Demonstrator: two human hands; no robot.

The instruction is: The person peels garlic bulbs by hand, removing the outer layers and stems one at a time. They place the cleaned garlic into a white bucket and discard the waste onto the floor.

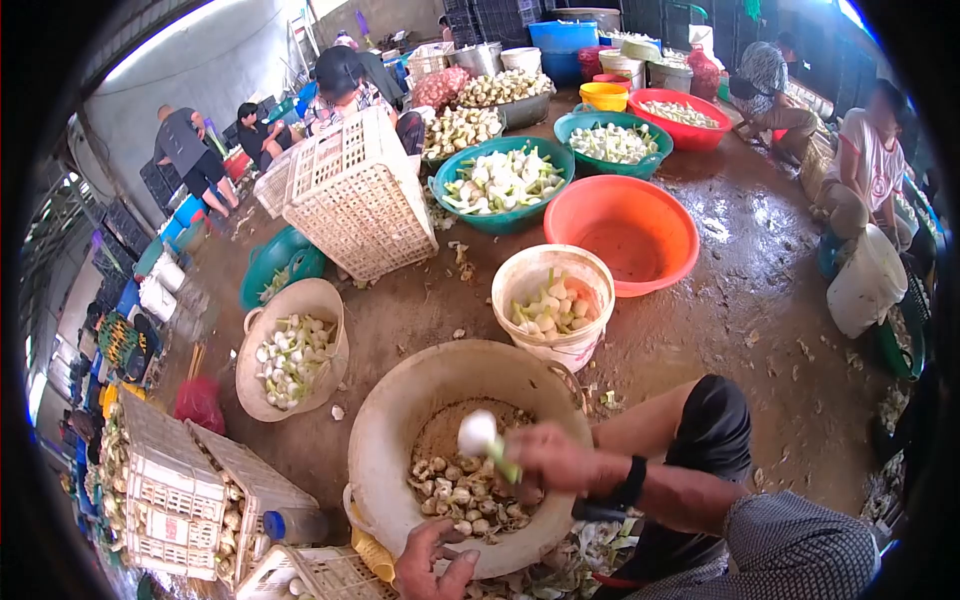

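My right hand (562, 458), blurred by motion, is closed around the green stem of a peeled white garlic bulb (479, 433). It hovers over a large beige tub (390, 400) that stands in front of me. In the tub's bottom lie many unpeeled brownish garlic bulbs (460, 492) and loose dry skins. My left hand (435, 562) is at the tub's near rim, its fingers curved and apart, with nothing seen in it. A dark band circles my right wrist. Whether my right hand also holds a tool cannot be made out.
Past the tub stand a white bucket (505, 290) of garlic, an orange basin (680, 235) and a green basin (470, 222) of peeled garlic. A smaller beige tub (340, 355) sits left. White crates (360, 215) are stacked behind. Several people work around; garlic leaves litter the floor.
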